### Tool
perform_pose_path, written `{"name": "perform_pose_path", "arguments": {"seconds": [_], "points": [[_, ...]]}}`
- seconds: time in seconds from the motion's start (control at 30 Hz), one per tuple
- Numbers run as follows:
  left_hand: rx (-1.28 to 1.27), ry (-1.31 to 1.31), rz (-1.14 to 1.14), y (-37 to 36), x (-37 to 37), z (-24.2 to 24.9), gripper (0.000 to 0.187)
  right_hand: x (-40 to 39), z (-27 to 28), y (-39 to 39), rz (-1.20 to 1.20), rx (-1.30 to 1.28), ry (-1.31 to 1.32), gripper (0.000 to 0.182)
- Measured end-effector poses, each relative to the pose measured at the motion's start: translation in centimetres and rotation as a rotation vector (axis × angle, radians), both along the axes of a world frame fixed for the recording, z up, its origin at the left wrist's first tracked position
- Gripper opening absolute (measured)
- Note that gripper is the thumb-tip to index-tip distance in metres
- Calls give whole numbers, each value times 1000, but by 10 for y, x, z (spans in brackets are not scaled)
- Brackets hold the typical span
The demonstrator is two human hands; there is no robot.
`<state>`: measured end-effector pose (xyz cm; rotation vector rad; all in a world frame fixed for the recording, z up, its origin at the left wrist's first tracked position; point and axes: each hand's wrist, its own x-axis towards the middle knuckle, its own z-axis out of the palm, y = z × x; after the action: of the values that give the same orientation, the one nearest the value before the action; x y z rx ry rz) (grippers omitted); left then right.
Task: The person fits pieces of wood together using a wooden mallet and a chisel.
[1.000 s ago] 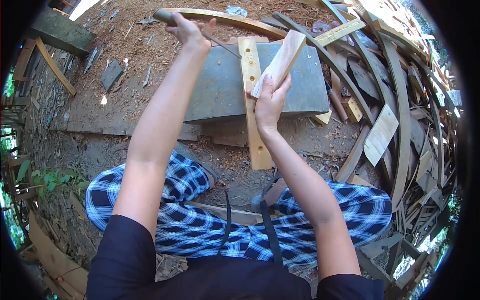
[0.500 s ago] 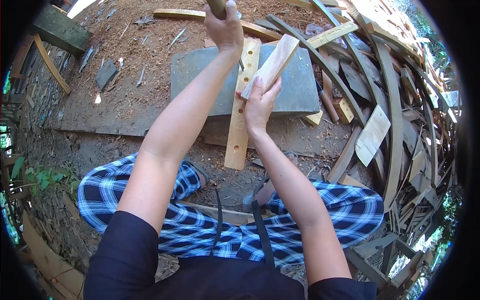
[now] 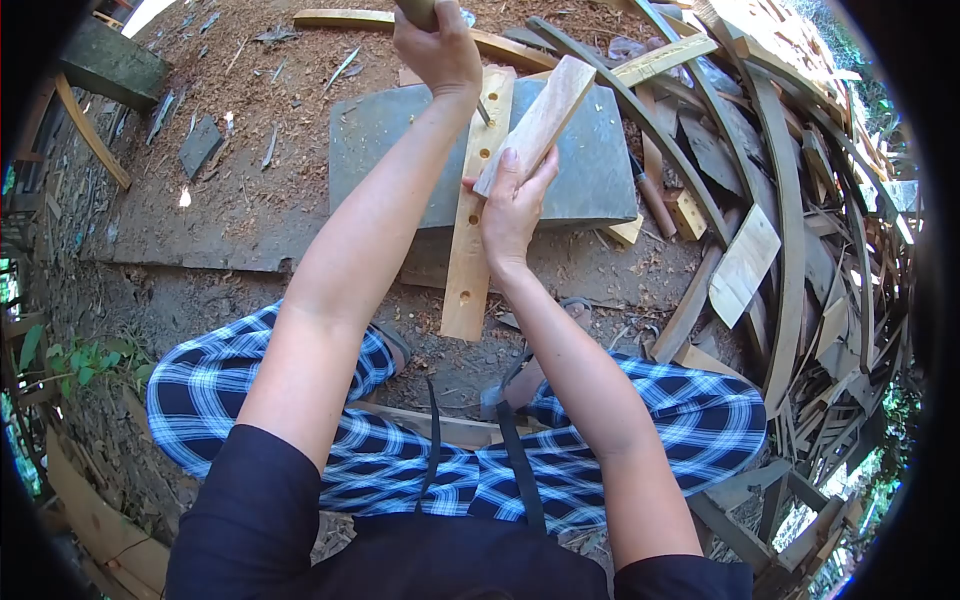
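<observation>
Two bare hands work over a grey stone slab (image 3: 590, 180) that serves as the worktop, seen from above by a seated person in blue plaid trousers. The left hand (image 3: 437, 50) is clenched around the wooden handle of a tool (image 3: 417, 12); a second ago it was cocked out to the left, and it has since swung in over the slab, so its thin metal shaft now points down beside a long drilled plank (image 3: 470, 230). The right hand (image 3: 512, 205) grips the lower end of a short pale wood block (image 3: 540, 115), held tilted on the slab just beside the plank, much as before. Judging by this, a blow or cut on the block is under way. Curved offcuts (image 3: 790, 230) are heaped at right.
</observation>
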<state>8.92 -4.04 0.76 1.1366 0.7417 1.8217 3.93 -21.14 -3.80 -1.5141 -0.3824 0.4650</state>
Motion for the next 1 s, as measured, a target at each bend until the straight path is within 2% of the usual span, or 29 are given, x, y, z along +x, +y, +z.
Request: {"name": "perform_pose_path", "arguments": {"seconds": [0.07, 0.13, 0.17, 0.23, 0.27, 0.33, 0.47, 0.53, 0.67, 0.73, 0.83, 0.87, 0.9, 0.93, 1.0], "points": [[-7, -13, -8, -2, 2, -1, 24, -1, 0, 0, 0, 4, 6, 71], [118, -44, 171, -4, 11, 0, 27, 1, 0, 0, -3, 10, 8, 71], [117, -46, 169, -6, 6, 1, 27, 1, 0, 0, 2, 6, 9, 70], [33, 45, -84, -10, -8, 2, 19, 0, 0, -1, 5, 2, 10, 70], [34, 44, -87, -10, -7, 0, 19, -1, 0, -2, 6, 2, 17, 70], [61, -15, 61, -7, -3, -1, 15, 0, 3, -1, 6, 11, 20, 69], [49, -23, 79, -5, -1, -2, 13, 0, 7, -4, 45, -18, 67, 67], [-41, -27, 56, -9, -3, -2, 14, -2, 8, -3, 44, -23, 80, 67], [-94, -76, 89, -12, -8, -6, 14, -2, 4, -1, 3, -13, 10, 69], [54, 72, 35, -24, 0, -6, 14, -3, 4, -1, 0, -29, 9, 69], [213, 227, 143, -45, 5, 9, 15, 5, -7, 1, -23, -75, -104, 70], [219, 214, 143, -48, 6, 10, 15, 12, -32, 4, -60, -134, -274, 71], [212, 244, 114, -50, 6, 10, 15, 17, -31, 7, -98, -190, -445, 71], [206, 274, 88, -51, 5, 11, 16, 23, -29, 4, -101, -178, -459, 71], [194, 261, 95, -50, 7, 12, 16, 31, 11, -6, 110, -97, 104, 70]]}}
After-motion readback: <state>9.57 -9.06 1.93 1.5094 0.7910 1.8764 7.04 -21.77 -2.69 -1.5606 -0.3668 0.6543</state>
